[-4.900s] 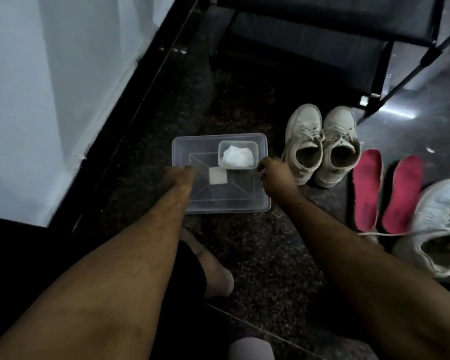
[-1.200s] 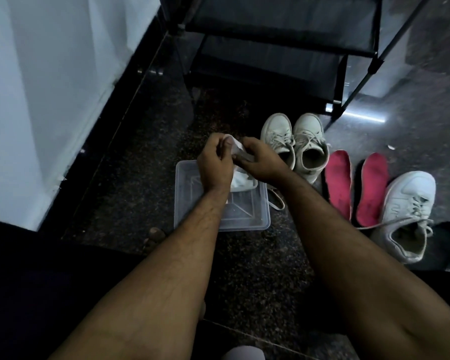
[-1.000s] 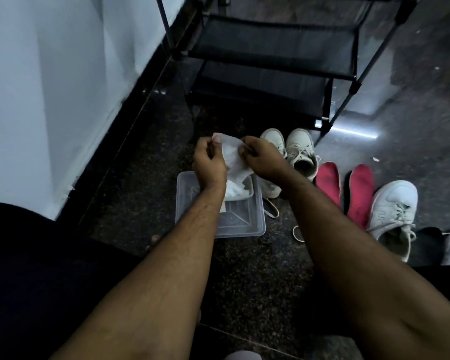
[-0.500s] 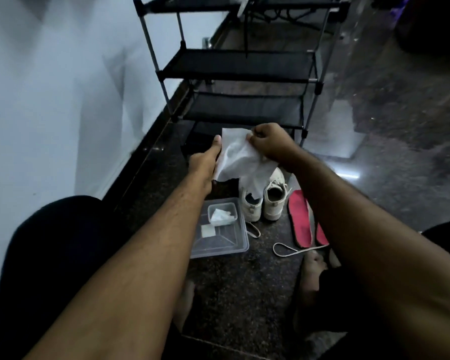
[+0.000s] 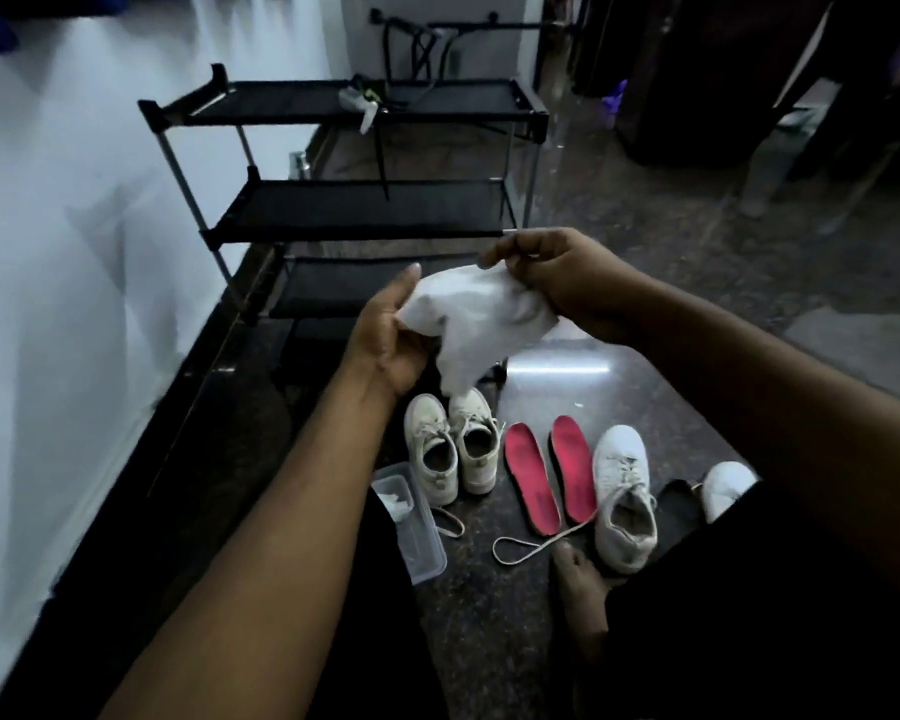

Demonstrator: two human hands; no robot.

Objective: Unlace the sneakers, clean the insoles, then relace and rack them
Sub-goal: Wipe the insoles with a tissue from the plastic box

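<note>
A white wipe (image 5: 481, 324) is held up in the air by both hands. It is pinched at the top by the right hand (image 5: 562, 280) and gripped at its side by the left hand (image 5: 391, 337). Down on the floor (image 5: 697, 283), two red insoles (image 5: 549, 472) are laid between a cream pair of sneakers (image 5: 450, 449) and a white sneaker (image 5: 622, 496). A loose lace (image 5: 531, 545) is seen near them. A clear box (image 5: 419, 532) is set beside the cream pair. A black rack (image 5: 354, 210) is stood behind.

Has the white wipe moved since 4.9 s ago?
Yes. The white wipe lay in the small tub inside the clear plastic box; now both hands, left hand and right hand, hold it spread, well above the box.
</note>
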